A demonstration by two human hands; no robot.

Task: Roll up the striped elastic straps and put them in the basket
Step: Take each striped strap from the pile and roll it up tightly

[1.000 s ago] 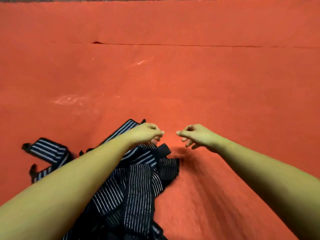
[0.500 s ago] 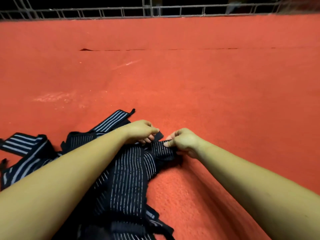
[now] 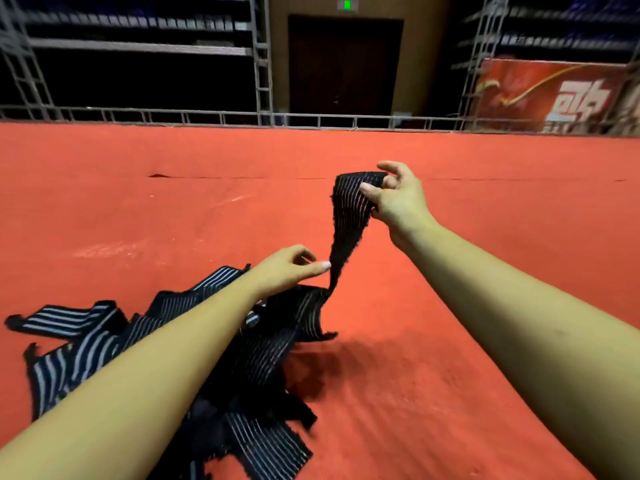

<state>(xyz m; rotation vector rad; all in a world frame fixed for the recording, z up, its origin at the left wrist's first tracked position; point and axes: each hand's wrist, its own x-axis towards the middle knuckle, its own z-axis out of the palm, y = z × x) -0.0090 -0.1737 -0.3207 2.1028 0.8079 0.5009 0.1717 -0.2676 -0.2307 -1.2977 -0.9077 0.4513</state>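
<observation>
Holding one black white-striped elastic strap (image 3: 346, 216), fingers of the right hand (image 3: 398, 206) are gripping its raised end, the left hand (image 3: 287, 268) pinching lower; the tangled strap heap (image 3: 263, 355) at 7 o'clock is threatening to snag it.

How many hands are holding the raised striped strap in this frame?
2. The right hand pinches the top end of the strap. The left hand pinches it lower down, just above the pile lying on the carpet.
</observation>
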